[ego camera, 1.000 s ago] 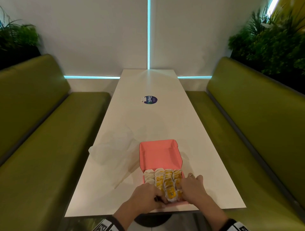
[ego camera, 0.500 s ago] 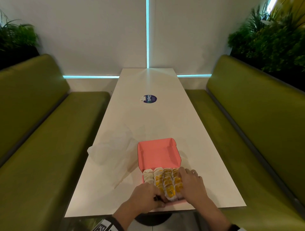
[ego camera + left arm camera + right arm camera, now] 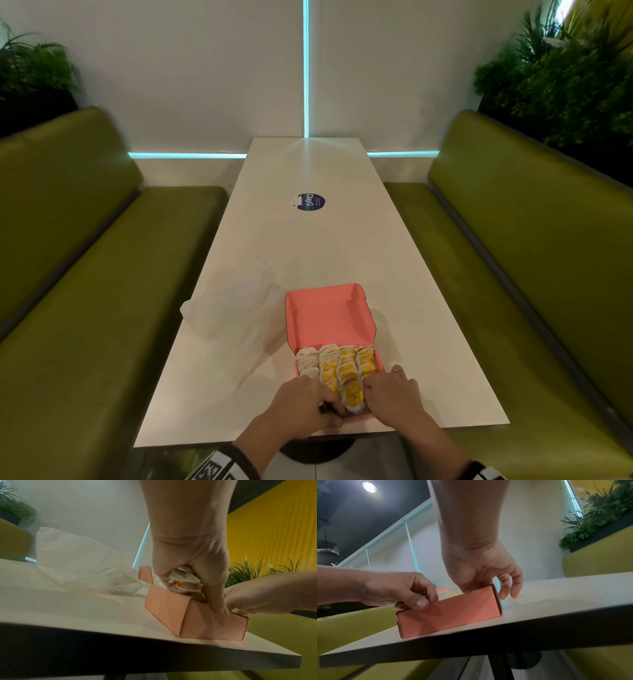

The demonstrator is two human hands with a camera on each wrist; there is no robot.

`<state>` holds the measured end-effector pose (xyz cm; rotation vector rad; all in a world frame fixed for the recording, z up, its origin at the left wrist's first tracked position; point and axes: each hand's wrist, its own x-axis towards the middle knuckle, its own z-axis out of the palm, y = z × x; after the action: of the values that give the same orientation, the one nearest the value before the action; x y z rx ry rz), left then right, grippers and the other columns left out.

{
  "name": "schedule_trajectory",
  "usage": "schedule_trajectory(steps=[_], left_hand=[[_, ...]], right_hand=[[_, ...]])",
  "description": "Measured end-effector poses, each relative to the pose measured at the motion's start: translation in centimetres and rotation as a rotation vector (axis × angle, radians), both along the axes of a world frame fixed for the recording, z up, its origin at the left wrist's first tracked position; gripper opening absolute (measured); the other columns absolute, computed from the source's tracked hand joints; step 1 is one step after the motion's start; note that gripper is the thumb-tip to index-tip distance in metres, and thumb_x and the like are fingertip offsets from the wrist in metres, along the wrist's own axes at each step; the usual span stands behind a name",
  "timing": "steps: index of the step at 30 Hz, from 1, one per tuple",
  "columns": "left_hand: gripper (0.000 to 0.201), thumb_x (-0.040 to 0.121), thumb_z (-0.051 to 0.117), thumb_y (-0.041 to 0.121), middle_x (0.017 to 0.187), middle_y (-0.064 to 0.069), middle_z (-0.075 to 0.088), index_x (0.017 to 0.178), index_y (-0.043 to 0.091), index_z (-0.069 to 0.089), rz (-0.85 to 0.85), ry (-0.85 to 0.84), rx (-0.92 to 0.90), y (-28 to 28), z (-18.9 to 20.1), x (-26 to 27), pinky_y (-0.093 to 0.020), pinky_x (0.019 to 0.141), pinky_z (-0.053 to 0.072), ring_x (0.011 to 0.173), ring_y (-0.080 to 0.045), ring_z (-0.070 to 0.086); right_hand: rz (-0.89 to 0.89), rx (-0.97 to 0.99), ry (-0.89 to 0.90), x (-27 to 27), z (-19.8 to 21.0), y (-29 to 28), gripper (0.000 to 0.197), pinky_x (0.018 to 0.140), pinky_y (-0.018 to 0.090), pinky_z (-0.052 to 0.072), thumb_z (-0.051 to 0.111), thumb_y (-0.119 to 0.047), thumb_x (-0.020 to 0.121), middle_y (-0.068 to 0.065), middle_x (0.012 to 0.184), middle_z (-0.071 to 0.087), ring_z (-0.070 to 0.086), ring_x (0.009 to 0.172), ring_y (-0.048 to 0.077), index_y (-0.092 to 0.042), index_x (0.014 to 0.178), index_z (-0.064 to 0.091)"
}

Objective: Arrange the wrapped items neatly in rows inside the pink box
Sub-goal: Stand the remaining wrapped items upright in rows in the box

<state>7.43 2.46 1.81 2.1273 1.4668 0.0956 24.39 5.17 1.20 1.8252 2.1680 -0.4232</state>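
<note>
The pink box lies with its lid open at the near edge of the white table. Rows of wrapped items, yellow and white, fill its tray. At the near left corner my left hand grips crumpled wrapped items, with the thumb against the front wall. Over the near end of the right-hand row rests my right hand. Its fingers are loosely bent, and two of them hang outside the right wall. The nearest items are hidden under both hands.
A crumpled clear plastic bag lies on the table just left of the box. A round dark sticker sits mid-table. Green benches flank the table, with plants behind them. The box stands close to the near table edge.
My right hand had reached forward along the right-hand row and has drawn back to the near end of the box. The left hand has stayed at the near left corner.
</note>
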Motion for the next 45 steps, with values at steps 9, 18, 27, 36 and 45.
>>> schedule_trajectory(steps=[9, 18, 27, 36, 45], left_hand=[[0.024, 0.088, 0.059, 0.037, 0.11, 0.012, 0.067, 0.11, 0.034, 0.068, 0.008, -0.009, 0.025, 0.0, -0.5, -0.1, -0.017, 0.081, 0.04, 0.1, -0.01, 0.058], [0.024, 0.087, 0.06, 0.038, 0.11, 0.011, 0.067, 0.109, 0.035, 0.068, -0.019, 0.0, 0.001, 0.1, -0.5, -0.3, -0.023, 0.087, 0.044, 0.101, -0.011, 0.058], [0.025, 0.074, 0.072, 0.019, 0.097, 0.007, 0.066, 0.098, 0.024, 0.068, 0.104, -0.286, -0.032, 1.3, 0.6, -1.4, -0.023, 0.081, 0.049, 0.091, -0.005, 0.058], [0.064, 0.064, 0.055, -0.009, 0.103, 0.001, 0.043, 0.117, 0.022, 0.038, 0.311, -0.876, -0.273, 1.3, 3.3, -2.2, -0.016, 0.056, 0.04, 0.076, -0.008, 0.045], [0.067, 0.069, 0.073, 0.006, 0.125, -0.006, 0.046, 0.124, 0.016, 0.035, 0.278, -1.236, -0.477, 1.1, 4.1, -1.9, -0.026, 0.063, 0.051, 0.094, -0.015, 0.06]], right_hand=[[-0.034, -0.059, -0.014, 0.0, 0.1, 0.2, 0.035, 0.101, 0.042, 0.031, 0.029, -0.022, 0.096, 0.004, 0.128, 0.054, 0.038, 0.127, 0.024, -0.021, 0.119, 0.056], [0.005, -0.091, 0.019, 0.1, -0.8, 0.5, 0.036, 0.096, 0.034, 0.04, 0.031, -0.021, 0.097, 0.006, 0.128, 0.055, 0.039, 0.125, 0.028, -0.015, 0.124, 0.054], [0.083, -0.04, 0.123, 1.1, 1.4, 0.4, 0.031, 0.074, 0.028, 0.038, 0.036, -0.022, 0.093, 0.011, 0.108, 0.061, 0.056, 0.103, 0.026, -0.014, 0.107, 0.061], [0.057, 0.022, 0.867, 0.3, 6.8, 0.4, 0.025, 0.071, 0.004, 0.045, 0.062, -0.012, 0.086, -0.014, 0.093, 0.064, 0.061, 0.085, 0.004, -0.031, 0.103, 0.062], [0.176, 0.111, 0.933, -2.0, 6.7, 0.6, 0.014, 0.068, 0.008, 0.044, 0.073, -0.017, 0.078, -0.012, 0.094, 0.053, 0.056, 0.081, 0.01, -0.031, 0.079, 0.072]])
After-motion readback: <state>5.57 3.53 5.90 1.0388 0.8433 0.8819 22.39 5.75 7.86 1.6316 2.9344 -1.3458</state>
